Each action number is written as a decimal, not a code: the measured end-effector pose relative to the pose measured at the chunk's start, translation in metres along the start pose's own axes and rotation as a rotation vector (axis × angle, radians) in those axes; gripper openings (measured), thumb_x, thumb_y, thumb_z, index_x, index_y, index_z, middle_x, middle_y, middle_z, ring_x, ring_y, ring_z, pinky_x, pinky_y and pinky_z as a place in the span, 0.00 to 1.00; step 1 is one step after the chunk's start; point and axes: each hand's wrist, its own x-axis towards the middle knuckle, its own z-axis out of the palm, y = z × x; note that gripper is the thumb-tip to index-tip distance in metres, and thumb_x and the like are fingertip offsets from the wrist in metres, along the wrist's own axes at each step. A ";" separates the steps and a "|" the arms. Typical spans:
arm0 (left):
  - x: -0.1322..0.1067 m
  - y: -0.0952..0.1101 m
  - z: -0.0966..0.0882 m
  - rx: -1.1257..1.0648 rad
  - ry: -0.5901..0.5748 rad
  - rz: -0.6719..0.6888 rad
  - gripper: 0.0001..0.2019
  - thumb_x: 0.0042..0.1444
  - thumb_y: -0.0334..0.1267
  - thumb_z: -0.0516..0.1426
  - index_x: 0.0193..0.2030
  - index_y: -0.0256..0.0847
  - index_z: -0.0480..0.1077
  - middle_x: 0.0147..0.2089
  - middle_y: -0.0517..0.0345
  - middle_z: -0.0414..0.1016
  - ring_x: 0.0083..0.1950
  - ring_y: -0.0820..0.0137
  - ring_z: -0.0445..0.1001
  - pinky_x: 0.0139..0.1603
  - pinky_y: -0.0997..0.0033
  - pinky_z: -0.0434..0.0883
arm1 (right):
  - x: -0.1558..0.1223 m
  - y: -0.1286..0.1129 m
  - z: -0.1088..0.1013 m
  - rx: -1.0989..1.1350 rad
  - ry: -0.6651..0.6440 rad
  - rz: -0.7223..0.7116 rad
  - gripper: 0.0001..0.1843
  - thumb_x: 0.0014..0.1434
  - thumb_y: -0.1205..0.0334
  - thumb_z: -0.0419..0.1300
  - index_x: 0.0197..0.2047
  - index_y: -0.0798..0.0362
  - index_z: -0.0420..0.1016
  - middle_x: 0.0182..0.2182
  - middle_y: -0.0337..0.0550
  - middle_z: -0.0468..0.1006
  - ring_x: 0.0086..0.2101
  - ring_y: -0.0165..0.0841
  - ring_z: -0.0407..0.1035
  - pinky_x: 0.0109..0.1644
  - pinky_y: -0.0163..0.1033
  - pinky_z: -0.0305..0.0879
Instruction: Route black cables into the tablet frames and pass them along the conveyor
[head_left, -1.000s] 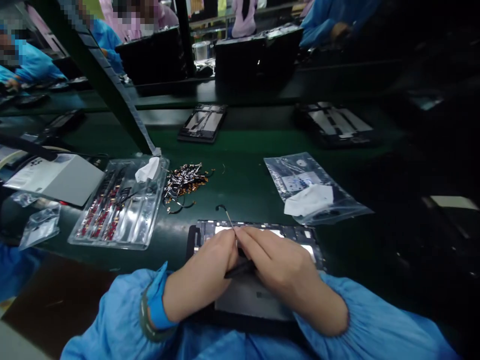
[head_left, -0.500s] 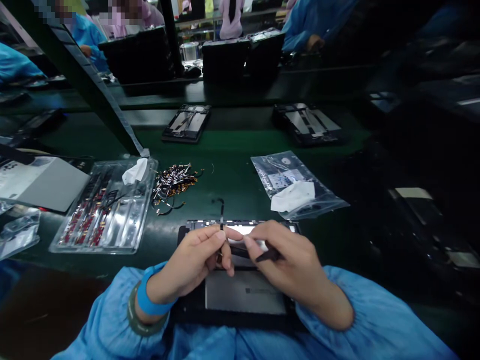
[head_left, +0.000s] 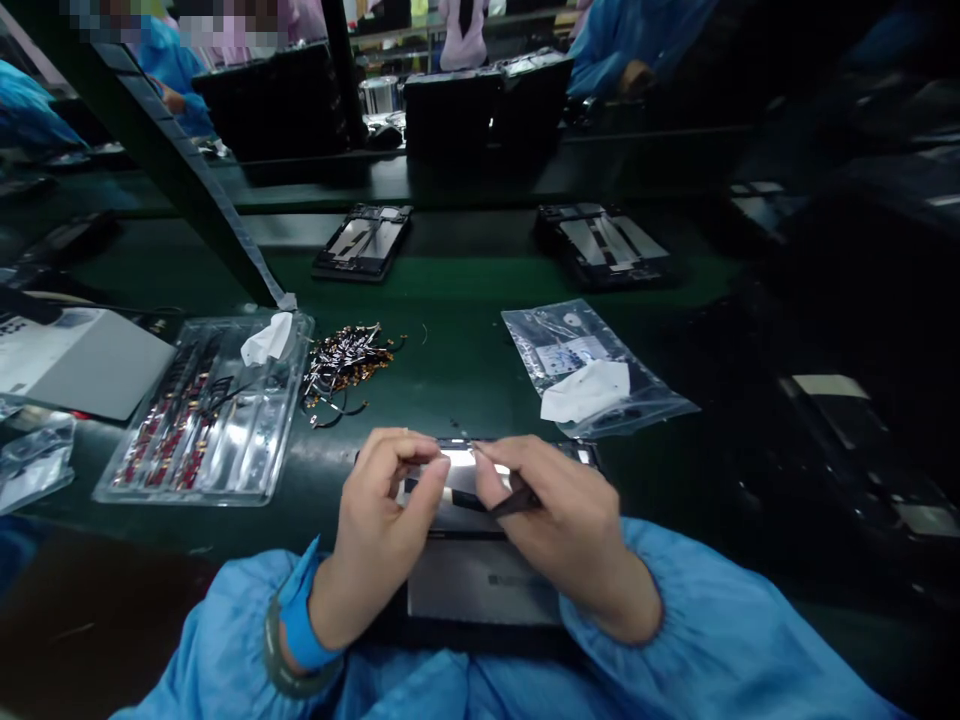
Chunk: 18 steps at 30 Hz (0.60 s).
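In front of me lies an opened tablet, its silvery inside showing and its far edge partly covered by my hands. My left hand is over the far left part of it, fingers curled and thumb tip close to them; anything pinched there is hidden. My right hand grips dark tweezers, its fingertips near the middle of the tablet's far edge. Left of the tablet is a pile of small flex cables. A clear plastic tray beside it holds rows of small red and dark parts.
A clear zip bag with a white paper scrap lies beyond my right hand. Two more opened tablets sit farther back. A slanted dark post rises at left, near a white box. People in blue work across the bench.
The black flex cable that stood up from my left fingers is no longer visible. My left hand has turned and come down over the tablet's far edge; the right has shifted slightly left.
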 end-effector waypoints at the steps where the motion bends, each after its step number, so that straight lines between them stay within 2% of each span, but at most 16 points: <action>1: -0.001 -0.002 0.000 0.045 0.023 0.048 0.03 0.58 0.33 0.58 0.39 0.38 0.70 0.39 0.56 0.70 0.41 0.74 0.72 0.40 0.77 0.70 | -0.002 0.000 0.001 -0.031 -0.026 -0.076 0.05 0.60 0.72 0.57 0.35 0.57 0.73 0.29 0.44 0.79 0.29 0.29 0.74 0.34 0.32 0.68; 6: 0.000 -0.007 0.001 0.137 0.054 0.129 0.03 0.58 0.30 0.56 0.39 0.38 0.70 0.38 0.57 0.70 0.41 0.75 0.71 0.42 0.77 0.70 | -0.010 -0.004 0.006 -0.068 -0.125 -0.220 0.06 0.60 0.73 0.55 0.39 0.58 0.72 0.32 0.45 0.80 0.33 0.31 0.75 0.39 0.35 0.71; 8: 0.001 -0.005 0.003 0.142 0.036 0.125 0.03 0.58 0.29 0.55 0.36 0.38 0.70 0.36 0.58 0.71 0.38 0.75 0.72 0.39 0.78 0.70 | -0.012 -0.006 0.007 -0.042 -0.155 -0.249 0.07 0.60 0.73 0.54 0.38 0.58 0.72 0.32 0.46 0.80 0.33 0.32 0.76 0.40 0.35 0.71; 10: 0.002 -0.004 0.003 0.136 -0.005 0.102 0.04 0.56 0.28 0.55 0.32 0.38 0.69 0.33 0.58 0.71 0.35 0.75 0.72 0.34 0.78 0.70 | -0.011 -0.006 0.006 0.031 -0.178 -0.219 0.07 0.61 0.73 0.54 0.37 0.56 0.73 0.31 0.45 0.80 0.32 0.31 0.75 0.38 0.34 0.71; 12: 0.005 -0.006 -0.007 0.150 -0.039 0.094 0.05 0.56 0.27 0.54 0.31 0.38 0.68 0.32 0.59 0.70 0.33 0.75 0.72 0.30 0.77 0.69 | -0.007 -0.002 -0.001 0.114 -0.178 -0.053 0.07 0.60 0.70 0.55 0.35 0.54 0.74 0.29 0.42 0.80 0.29 0.29 0.75 0.34 0.32 0.71; 14: 0.010 -0.014 -0.032 0.265 0.012 0.155 0.04 0.56 0.28 0.54 0.32 0.39 0.68 0.33 0.59 0.71 0.33 0.74 0.72 0.32 0.76 0.70 | 0.001 0.007 -0.013 0.208 -0.154 0.255 0.06 0.59 0.65 0.57 0.31 0.52 0.74 0.26 0.40 0.79 0.26 0.29 0.74 0.29 0.32 0.69; 16: 0.018 -0.030 -0.069 0.519 0.127 0.289 0.03 0.56 0.28 0.55 0.34 0.39 0.67 0.34 0.58 0.71 0.37 0.72 0.72 0.39 0.72 0.71 | 0.008 0.018 -0.029 0.319 -0.100 0.582 0.08 0.57 0.59 0.59 0.29 0.52 0.73 0.23 0.39 0.77 0.22 0.29 0.70 0.23 0.32 0.66; 17: 0.021 -0.041 -0.090 0.688 0.183 0.393 0.02 0.56 0.29 0.56 0.34 0.39 0.67 0.35 0.57 0.71 0.38 0.70 0.72 0.43 0.70 0.71 | 0.010 0.024 -0.036 0.363 -0.064 0.687 0.09 0.56 0.57 0.61 0.28 0.52 0.72 0.21 0.38 0.76 0.19 0.28 0.67 0.20 0.32 0.63; 18: 0.023 -0.051 -0.111 0.835 0.146 0.444 0.01 0.57 0.30 0.56 0.36 0.38 0.67 0.36 0.55 0.72 0.41 0.68 0.72 0.45 0.68 0.70 | 0.011 0.030 -0.042 0.371 -0.029 0.747 0.10 0.55 0.55 0.62 0.28 0.52 0.72 0.20 0.37 0.74 0.18 0.27 0.65 0.19 0.31 0.61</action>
